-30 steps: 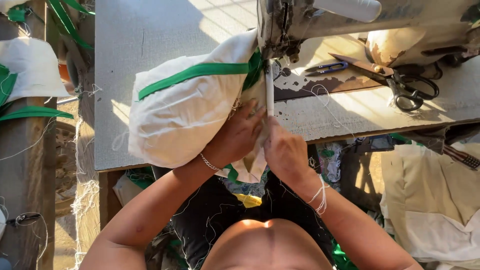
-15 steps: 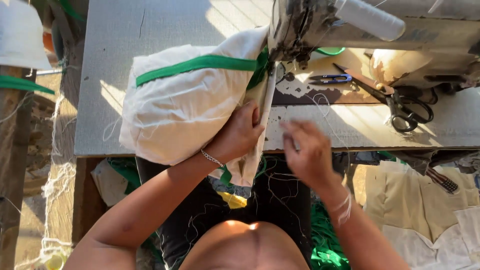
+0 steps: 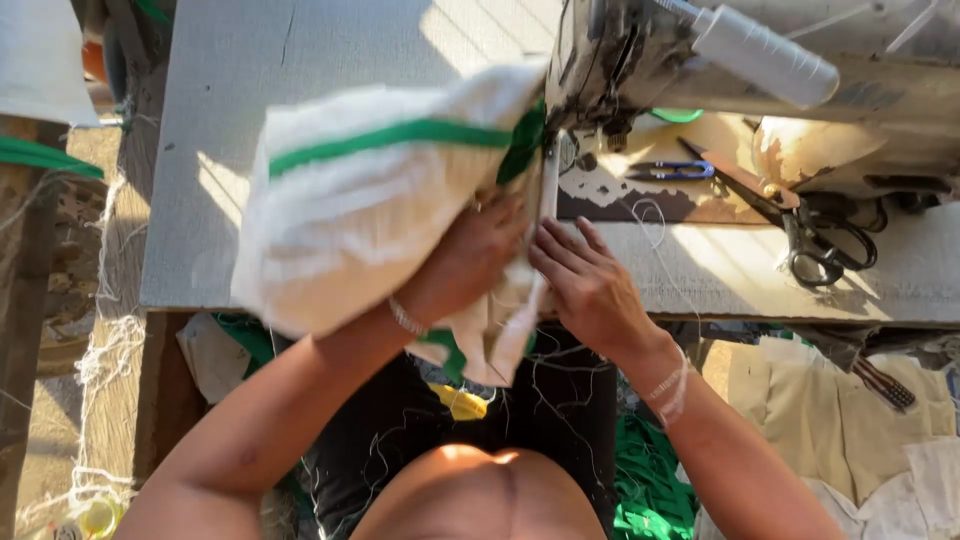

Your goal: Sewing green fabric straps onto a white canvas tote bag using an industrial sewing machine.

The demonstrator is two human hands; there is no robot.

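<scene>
**White cloth bundle being held at the sewing machine**

A bunched white cloth (image 3: 360,220) with a green band (image 3: 400,135) running across it is being held up over the near part of the grey surface (image 3: 250,80), its right end being pressed in under the head of the sewing machine (image 3: 620,50). The green band is ending in a folded knot of green just at the machine's needle area. A tail of the same cloth is hanging down past the surface's near edge, between the two forearms.

The bundle is being gripped from below and from the right by the left hand (image 3: 470,255), its fingers curled into the fabric; a thin bracelet is being worn on that wrist. The right hand (image 3: 590,285) is lying just beside it, palm down with the fingers stretched forward and slightly spread, resting on the narrow white strip of cloth at the surface's edge; whether anything is being pinched under it cannot be told. Pale bands are being worn on the right wrist.

Further right on the surface, small blue thread snips (image 3: 670,170) are lying near the machine base, and large dark scissors (image 3: 820,235) are lying beyond them, well apart from the hands. A white thread cone (image 3: 765,55) is sitting on top of the machine. Below the surface, green scraps (image 3: 650,480) and cream cloth pieces (image 3: 830,420) are lying on the floor.
</scene>
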